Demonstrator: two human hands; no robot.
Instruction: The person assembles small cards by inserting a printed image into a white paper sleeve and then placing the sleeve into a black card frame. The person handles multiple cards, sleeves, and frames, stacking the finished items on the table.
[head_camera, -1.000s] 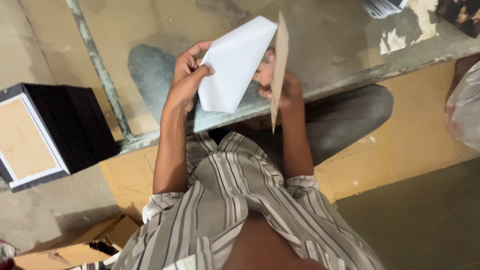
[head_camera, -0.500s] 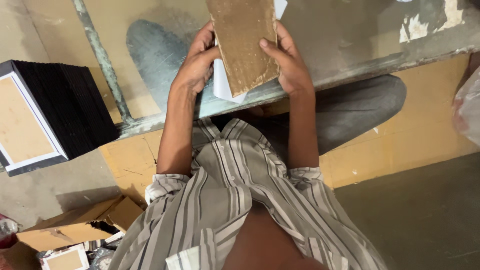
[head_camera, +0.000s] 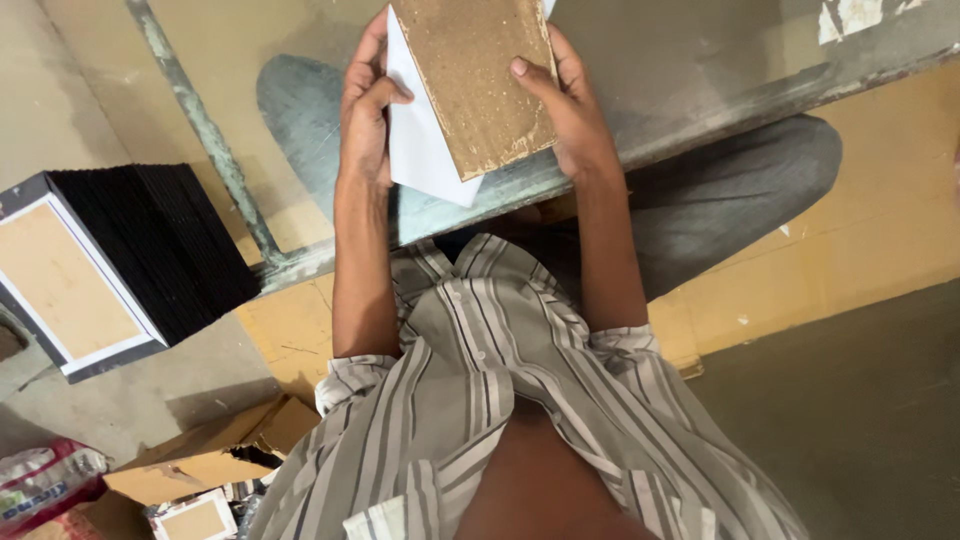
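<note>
- Both hands are closed on the same pair of things: left hand (head_camera: 365, 115) pinches the white sheet (head_camera: 420, 150), right hand (head_camera: 570, 110) grips the brown board (head_camera: 480, 80) — held up over the glass table's (head_camera: 700, 90) near edge.
- Risk, I'd guess: the sheet slips out crooked, since only its left edge is pinched.
- Count: one board, one sheet, one stack of black frames (head_camera: 120, 260) off to the left.

rough brown board (head_camera: 478, 80), smooth white paper (head_camera: 420, 150)
</note>
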